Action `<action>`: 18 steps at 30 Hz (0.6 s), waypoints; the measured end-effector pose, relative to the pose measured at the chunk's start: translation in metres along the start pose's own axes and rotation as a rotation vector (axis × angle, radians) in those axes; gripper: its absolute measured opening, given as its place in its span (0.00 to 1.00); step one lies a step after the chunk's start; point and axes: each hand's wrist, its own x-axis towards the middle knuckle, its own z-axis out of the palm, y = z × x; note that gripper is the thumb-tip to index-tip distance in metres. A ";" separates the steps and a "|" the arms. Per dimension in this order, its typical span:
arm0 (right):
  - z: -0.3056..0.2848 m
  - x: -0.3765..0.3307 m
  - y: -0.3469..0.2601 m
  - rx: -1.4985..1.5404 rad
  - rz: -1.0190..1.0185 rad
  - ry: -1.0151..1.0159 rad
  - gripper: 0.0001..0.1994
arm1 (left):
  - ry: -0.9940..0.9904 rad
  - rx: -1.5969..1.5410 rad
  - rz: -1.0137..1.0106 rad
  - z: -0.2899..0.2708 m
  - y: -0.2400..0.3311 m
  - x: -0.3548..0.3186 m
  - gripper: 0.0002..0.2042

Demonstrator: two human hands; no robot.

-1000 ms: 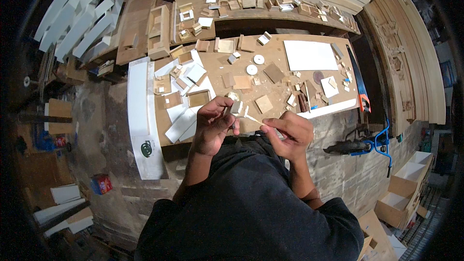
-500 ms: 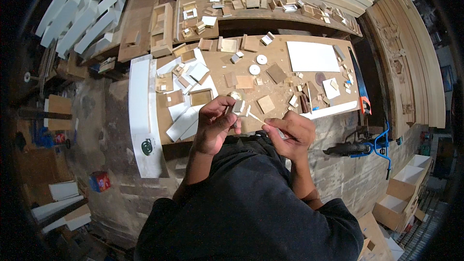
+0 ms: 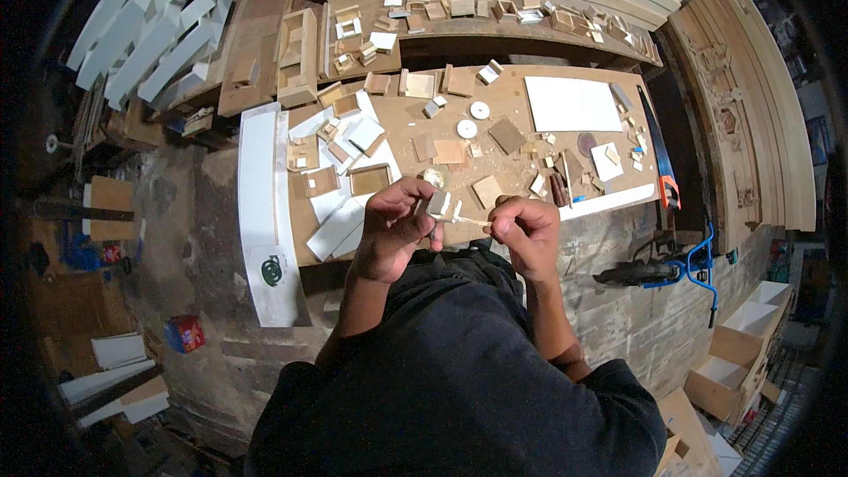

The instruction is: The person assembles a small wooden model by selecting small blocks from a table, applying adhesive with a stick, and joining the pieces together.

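My left hand pinches a small pale block piece above the near edge of the workbench. In my right hand, thumb and fingers close on a thin light wooden stick. The stick's far tip points left and reaches the block piece; whether they touch I cannot tell. Just behind my left hand sits a small round pale container. A square wooden piece lies on the bench beyond the stick.
Several small wooden boxes, one of them an open tray, crowd the bench's left. White discs, a white panel and a handsaw with an orange handle lie farther right. A blue bicycle stands right of the bench.
My right hand has shifted slightly left, and its fingers have turned upward. The stick now lies flatter, its tip still by the block piece. My left hand has barely moved.
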 end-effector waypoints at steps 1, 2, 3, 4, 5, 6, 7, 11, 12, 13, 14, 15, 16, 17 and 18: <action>0.001 -0.001 -0.001 0.038 0.053 0.019 0.07 | -0.013 -0.003 0.006 0.001 0.001 0.000 0.23; 0.001 -0.001 -0.002 0.077 0.105 0.037 0.08 | -0.025 -0.006 0.012 0.001 0.001 0.000 0.23; 0.000 -0.001 -0.001 0.118 0.140 0.036 0.08 | -0.033 0.006 0.017 0.000 0.001 0.000 0.23; -0.003 -0.001 0.000 0.160 0.175 0.035 0.08 | -0.040 0.019 0.022 -0.003 0.000 -0.001 0.23; -0.004 0.000 0.000 0.199 0.209 0.035 0.08 | -0.048 0.030 0.028 -0.004 0.000 -0.001 0.23; -0.004 0.000 -0.002 0.226 0.201 0.018 0.09 | -0.068 0.001 0.036 -0.004 0.000 0.000 0.21; -0.003 0.001 -0.005 0.252 0.193 0.001 0.09 | -0.089 -0.028 0.044 -0.004 0.000 0.001 0.20; -0.004 0.003 -0.004 0.235 0.186 -0.091 0.10 | -0.112 -0.062 0.048 -0.005 0.000 0.003 0.18; -0.004 0.003 -0.004 0.235 0.215 -0.084 0.10 | -0.097 -0.031 0.043 -0.004 0.000 0.003 0.19; -0.003 0.003 -0.005 0.235 0.244 -0.076 0.11 | -0.082 0.000 0.038 -0.002 0.000 0.003 0.21; -0.002 0.003 -0.006 0.235 0.273 -0.068 0.11 | -0.068 0.030 0.033 -0.001 0.000 0.003 0.22; -0.003 0.004 -0.005 0.259 0.286 -0.058 0.11 | -0.074 0.034 0.039 -0.001 0.000 0.004 0.22; -0.005 0.004 -0.004 0.282 0.300 -0.048 0.11 | -0.080 0.037 0.044 -0.002 0.000 0.004 0.22; -0.006 0.003 -0.003 0.306 0.317 -0.037 0.11 | -0.085 0.038 0.048 -0.003 -0.001 0.004 0.22; -0.006 0.003 -0.003 0.338 0.321 -0.022 0.10 | -0.079 0.040 0.050 -0.003 -0.001 0.004 0.22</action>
